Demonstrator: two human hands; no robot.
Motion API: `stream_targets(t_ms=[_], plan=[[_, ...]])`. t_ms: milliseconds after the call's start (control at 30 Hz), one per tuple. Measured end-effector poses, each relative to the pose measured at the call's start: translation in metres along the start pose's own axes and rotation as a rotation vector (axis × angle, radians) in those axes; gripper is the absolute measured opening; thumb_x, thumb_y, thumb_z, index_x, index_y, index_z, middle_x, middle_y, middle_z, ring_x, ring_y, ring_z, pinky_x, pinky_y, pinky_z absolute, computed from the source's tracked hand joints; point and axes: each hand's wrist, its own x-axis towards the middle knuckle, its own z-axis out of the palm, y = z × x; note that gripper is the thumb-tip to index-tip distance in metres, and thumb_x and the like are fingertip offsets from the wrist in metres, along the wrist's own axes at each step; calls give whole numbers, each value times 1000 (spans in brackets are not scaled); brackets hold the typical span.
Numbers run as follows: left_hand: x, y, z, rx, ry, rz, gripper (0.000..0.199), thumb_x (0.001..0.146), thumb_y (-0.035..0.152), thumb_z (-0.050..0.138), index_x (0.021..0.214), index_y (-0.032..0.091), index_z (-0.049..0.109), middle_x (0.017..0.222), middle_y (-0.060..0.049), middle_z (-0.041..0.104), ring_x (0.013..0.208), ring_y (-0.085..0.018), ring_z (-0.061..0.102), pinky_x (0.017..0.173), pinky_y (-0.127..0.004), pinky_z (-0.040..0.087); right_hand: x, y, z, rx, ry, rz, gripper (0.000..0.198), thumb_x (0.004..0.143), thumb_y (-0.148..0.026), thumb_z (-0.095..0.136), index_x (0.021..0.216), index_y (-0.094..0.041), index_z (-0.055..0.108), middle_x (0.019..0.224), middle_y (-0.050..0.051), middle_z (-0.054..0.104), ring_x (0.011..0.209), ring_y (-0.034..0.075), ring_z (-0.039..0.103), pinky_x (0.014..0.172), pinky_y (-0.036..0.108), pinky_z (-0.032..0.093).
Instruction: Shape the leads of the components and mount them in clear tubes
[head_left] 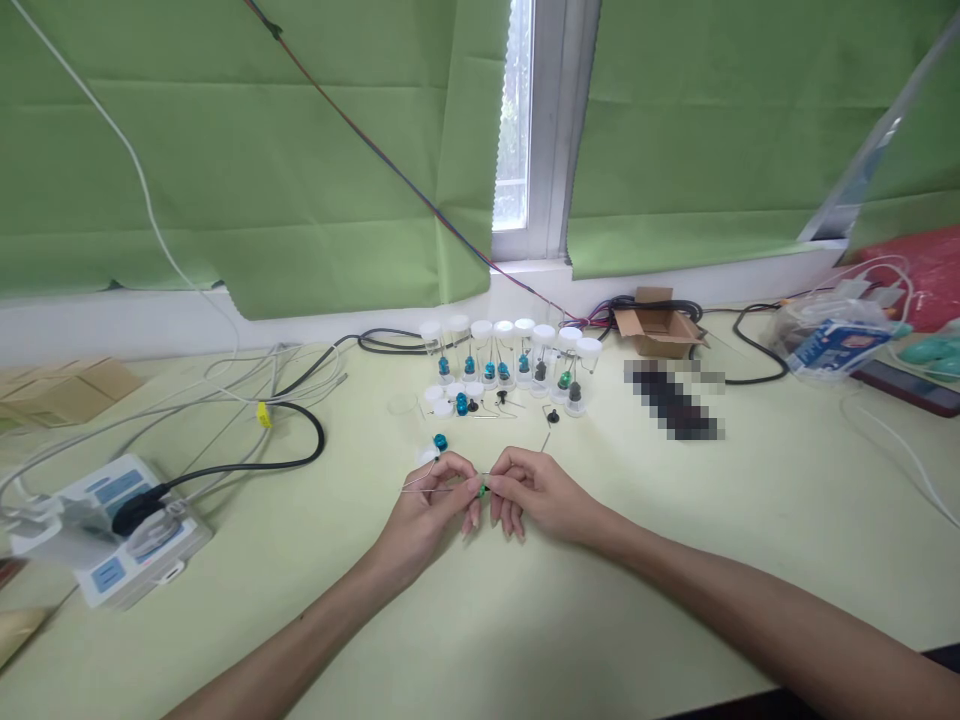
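Note:
My left hand and my right hand meet just above the table, both with fingers pinched. Between their fingertips is a small green piece, mostly covered by the fingers. A thin metal wire sticks out to the left past my left hand. Just beyond that hand lie a teal knobbed piece and a small white cap. A black disc-shaped part with a thin rod lies beyond my right hand.
Several clear tubes with white lids stand in a row, holding teal, green and dark pieces. Loose white caps lie before them. A power strip with cables is at left. An open cardboard box and blue packet stand at right.

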Motion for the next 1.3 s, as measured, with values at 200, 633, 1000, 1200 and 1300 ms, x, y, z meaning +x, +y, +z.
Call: stream_targets(t_ms=[200,633,1000,1200,1300], plan=[[-1,-1,0,34,-10,20,19,85,33,71,79,18,60,59,1,59,53,-12,54,50,-24,43,1,2,0,21,-8,9,37,91,-54,57,84,-18,55,61,-1,65,42,13,60,39,23,48],[1,-3,-1,-12,27,38,16,86,30,71,81,17,62,63,2,59,56,-10,55,51,-21,43,2,0,2,155,8,39,38,84,-51,67,87,-15,58,67,4,68,49,16,66,44,26,54],[2,-4,-3,-50,39,36,17,85,28,71,79,16,61,65,3,55,57,-10,54,50,-21,43,3,2,0,179,-38,41,35,83,-47,71,91,-14,61,66,3,68,48,15,65,43,25,53],[2,-3,-3,-35,29,36,16,86,28,71,80,17,61,65,3,54,57,-10,54,51,-21,43,2,0,-1,89,-54,24,39,88,-51,62,80,-13,64,65,3,65,46,13,62,43,24,50],[1,-3,-3,-26,24,44,17,86,28,70,79,16,61,65,2,55,57,-10,54,51,-21,43,1,-2,-2,41,-35,-17,40,90,-49,60,76,-12,66,63,3,63,48,12,61,49,25,51]])
